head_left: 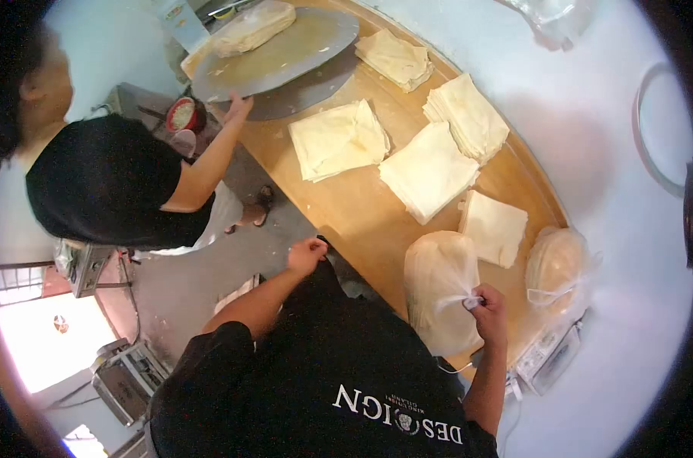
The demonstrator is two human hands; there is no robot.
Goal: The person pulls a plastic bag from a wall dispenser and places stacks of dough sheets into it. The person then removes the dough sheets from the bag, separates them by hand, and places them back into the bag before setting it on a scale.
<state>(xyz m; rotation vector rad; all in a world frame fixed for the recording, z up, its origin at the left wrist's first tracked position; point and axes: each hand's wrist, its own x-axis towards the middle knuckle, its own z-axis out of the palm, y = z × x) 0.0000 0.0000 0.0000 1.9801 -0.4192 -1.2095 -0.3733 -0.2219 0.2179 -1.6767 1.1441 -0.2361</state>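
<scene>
My right hand (490, 311) is closed around the gathered neck of a clear plastic bag (438, 267). The bag holds a pale stack and sits at the table's near edge. My left hand (308, 256) is off the table's edge in front of my shirt, its fingers curled together by a small dark shape; I cannot tell what is in them. Beyond the bag lies a small stack of folded pale dough sheets (495, 227). Larger stacks, one in the middle (429, 172) and another to its left (339, 141), rest farther up the wooden table (285, 153).
At left, another person (109, 179) in a black shirt grips a big round metal tray (285, 53) bearing a bagged stack (255, 29). A second filled bag (558, 267) lies by the wall at right. A red bowl (182, 114) stands below the table's far left side.
</scene>
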